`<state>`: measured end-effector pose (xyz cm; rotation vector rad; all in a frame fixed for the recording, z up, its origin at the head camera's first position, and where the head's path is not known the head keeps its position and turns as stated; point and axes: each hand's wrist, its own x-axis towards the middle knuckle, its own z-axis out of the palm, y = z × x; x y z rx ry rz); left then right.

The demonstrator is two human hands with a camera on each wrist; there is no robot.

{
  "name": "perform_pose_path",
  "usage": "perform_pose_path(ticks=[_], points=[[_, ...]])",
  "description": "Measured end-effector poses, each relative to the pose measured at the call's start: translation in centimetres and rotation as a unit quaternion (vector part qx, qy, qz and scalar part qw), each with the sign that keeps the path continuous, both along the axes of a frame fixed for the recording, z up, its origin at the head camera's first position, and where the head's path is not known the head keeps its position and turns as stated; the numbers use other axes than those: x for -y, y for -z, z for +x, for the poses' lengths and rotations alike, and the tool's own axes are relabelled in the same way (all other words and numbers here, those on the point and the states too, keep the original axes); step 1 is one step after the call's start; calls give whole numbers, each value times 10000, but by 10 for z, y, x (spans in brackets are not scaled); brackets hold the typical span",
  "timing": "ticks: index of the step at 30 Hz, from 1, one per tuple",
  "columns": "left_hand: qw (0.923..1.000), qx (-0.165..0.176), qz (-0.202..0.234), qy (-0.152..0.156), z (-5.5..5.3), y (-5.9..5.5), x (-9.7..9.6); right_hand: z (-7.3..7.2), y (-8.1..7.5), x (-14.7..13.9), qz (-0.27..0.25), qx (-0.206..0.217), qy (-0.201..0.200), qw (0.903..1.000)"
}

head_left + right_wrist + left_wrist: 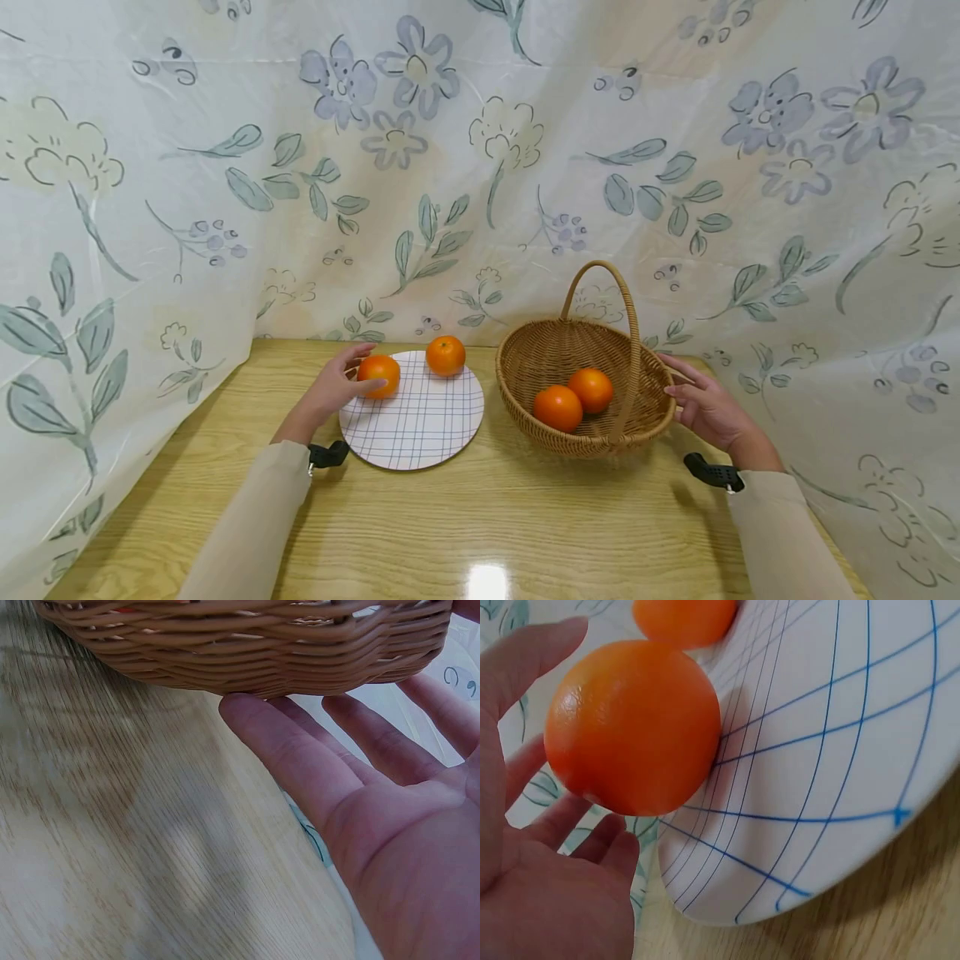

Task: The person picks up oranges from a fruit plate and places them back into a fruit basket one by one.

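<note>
My left hand (330,392) is spread around an orange (378,377) at the left edge of a round plate (420,425) with a blue grid. In the left wrist view a gap shows between the thumb (544,652) and the orange (634,727); the other fingers pass partly behind the fruit. A second orange (446,356) sits at the plate's far edge. On the right stands a wicker basket (525,350) holding two oranges (558,407). My right hand (705,404) is at the basket's right side, its extended fingertips (244,709) right at the woven wall (262,664).
The basket's tall arched handle (630,308) rises over its right half. Plate and basket stand side by side on a light wooden table (420,533). A floral curtain (450,192) hangs along the back and both sides. Each wrist wears a black device (712,473).
</note>
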<state>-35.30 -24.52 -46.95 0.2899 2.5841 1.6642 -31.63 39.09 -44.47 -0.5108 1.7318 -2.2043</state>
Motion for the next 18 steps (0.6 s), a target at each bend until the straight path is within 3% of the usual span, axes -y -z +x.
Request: perform_pose_path(ticks=[6, 18], points=[[9997, 56, 44, 235, -2, 2, 5, 6, 1, 2, -86, -10, 62, 9999], [9990, 282, 2, 346, -2, 2, 7, 20, 1, 9, 44, 24, 338, 9994]])
